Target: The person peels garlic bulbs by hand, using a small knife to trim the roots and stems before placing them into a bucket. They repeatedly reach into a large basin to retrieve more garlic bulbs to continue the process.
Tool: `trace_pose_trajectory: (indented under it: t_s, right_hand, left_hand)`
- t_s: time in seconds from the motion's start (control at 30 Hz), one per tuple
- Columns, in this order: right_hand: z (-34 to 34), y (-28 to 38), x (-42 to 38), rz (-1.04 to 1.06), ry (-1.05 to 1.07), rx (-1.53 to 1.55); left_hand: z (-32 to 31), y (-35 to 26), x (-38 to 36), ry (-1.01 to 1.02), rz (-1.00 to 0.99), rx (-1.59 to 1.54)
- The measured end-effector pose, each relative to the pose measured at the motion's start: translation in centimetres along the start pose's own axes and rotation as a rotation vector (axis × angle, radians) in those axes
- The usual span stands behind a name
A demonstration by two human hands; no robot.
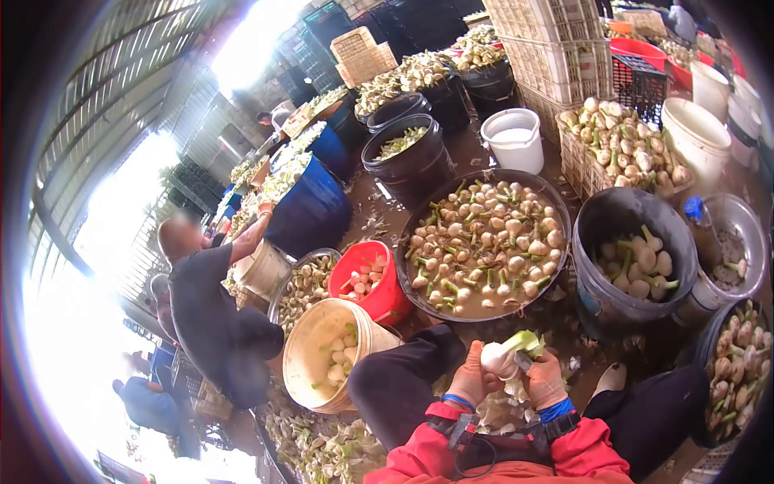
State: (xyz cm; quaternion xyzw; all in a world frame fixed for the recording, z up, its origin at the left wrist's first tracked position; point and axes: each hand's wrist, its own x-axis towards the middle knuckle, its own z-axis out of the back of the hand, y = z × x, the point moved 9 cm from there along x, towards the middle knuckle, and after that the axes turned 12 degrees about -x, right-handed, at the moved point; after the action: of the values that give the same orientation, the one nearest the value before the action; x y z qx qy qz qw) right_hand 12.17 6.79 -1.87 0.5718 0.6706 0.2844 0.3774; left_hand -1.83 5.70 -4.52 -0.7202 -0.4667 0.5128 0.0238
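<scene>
Between my two hands, in front of my lap, is a white garlic bulb point(500, 360) with a short green stem. My left hand point(471, 377) wears an orange glove and is closed round the bulb's left side. My right hand point(546, 379), gloved too, is closed on a small knife point(523, 361), whose blade lies against the bulb by the stem. Loose peel hangs below the bulb. Just beyond my hands stands a wide round basin point(407, 302) of trimmed bulbs in murky water.
Left of my knees stand a cream bucket point(303, 355) and a red tub point(387, 294) with bulbs. At right are a dark bucket point(597, 278) and a tub of bulbs point(738, 367). A co-worker point(211, 302) bends over at left. Stacked crates point(556, 60) rise behind.
</scene>
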Motion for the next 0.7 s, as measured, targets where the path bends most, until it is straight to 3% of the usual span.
trace_pose_trajectory:
  t_s: [0.03, 0.1, 0.23, 0.27, 0.3, 0.37, 0.4, 0.43, 0.5, 0.53, 0.57, 0.6, 0.67, 0.7]
  right_hand:
    - [-0.6, 0.1, -0.1, 0.003, 0.033, 0.057]
    - [-1.1, -0.7, 0.0, -0.059, 0.061, 0.164]
    - [2.0, -3.1, 1.4, 0.009, -0.142, 0.085]
    - [3.2, -3.3, 1.6, 0.020, -0.235, 0.008]
    - [2.6, -2.4, 1.3, 0.016, -0.230, 0.007]
    - [-0.4, 0.6, 0.1, 0.035, -0.072, -0.228]
    - [-0.8, 0.3, -0.3, 0.050, -0.058, -0.299]
    - [-0.6, -0.5, -0.2, 0.075, -0.052, -0.446]
    - [-1.6, 0.7, -0.7, 0.002, -0.047, -0.521]
    - [-1.8, 0.7, -0.7, 0.007, -0.055, -0.434]
    - [-1.0, 0.4, -0.5, 0.029, -0.043, -0.452]
    - [-0.7, 0.6, -0.6, 0.010, -0.067, -0.314]
    - [1.5, 0.0, -0.1, -0.047, -0.149, -0.195]
    - [2.5, 1.0, -0.1, 0.006, -0.199, -0.352]
  left_hand:
    - [0.5, 0.2, 0.7, 0.000, -0.003, -0.008]
    - [1.3, -3.2, 1.1, -0.015, -0.375, 0.127]
    - [-0.6, -4.1, -2.7, -0.005, -0.770, 0.160]
    - [-2.1, -3.4, -3.3, 0.166, -0.786, 0.176]
    - [-3.1, -2.6, -4.0, 0.134, -0.775, 0.324]
    - [-3.4, -2.0, -3.4, -0.002, -0.976, 0.892]
    - [-3.6, -2.2, -2.8, -0.076, -0.972, 1.023]
    - [-2.2, -1.9, -1.3, -0.024, -0.941, 0.537]
    - [-3.5, -2.1, 0.0, 0.190, -0.467, 0.229]
    - [-4.3, -2.8, -1.5, 0.109, -0.573, 0.074]
    - [-2.0, -1.6, 0.2, -0.007, -0.423, -0.076]
    - [-1.2, -1.6, 0.9, -0.018, -0.456, -0.133]
    - [-2.1, -1.7, -0.5, 0.086, -0.395, -0.161]
    - [-2.0, -1.2, -0.6, 0.141, -0.398, -0.154]
